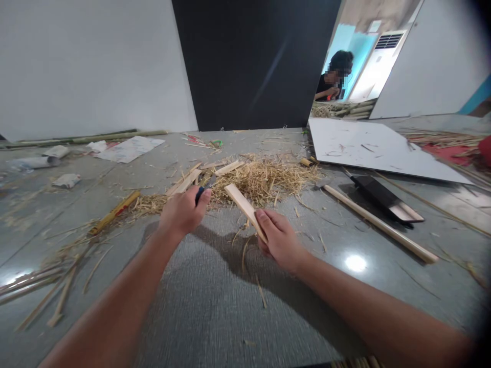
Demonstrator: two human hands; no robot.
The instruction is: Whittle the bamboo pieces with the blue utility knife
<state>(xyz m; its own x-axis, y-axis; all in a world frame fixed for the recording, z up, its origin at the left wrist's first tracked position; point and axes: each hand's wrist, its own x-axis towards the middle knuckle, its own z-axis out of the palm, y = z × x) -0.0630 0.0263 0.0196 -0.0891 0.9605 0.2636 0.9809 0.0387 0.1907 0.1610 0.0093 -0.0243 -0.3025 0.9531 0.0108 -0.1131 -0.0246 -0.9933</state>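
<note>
A flat, pale wooden strip (242,203) is held by the right hand's (282,237) fingers; a blue-handled tool (199,194) is enclosed by the left hand's (183,209). Straw-coloured shavings (264,176) are heaped just beyond — much seems already shaved, but what is left cannot be told.

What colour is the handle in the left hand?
The handle is dark blue, as the head view shows.

A makeshift workshop: a heap of shavings (264,179) beyond the grips, scattered strips around (a mallet-like handle (379,222) too).
</note>
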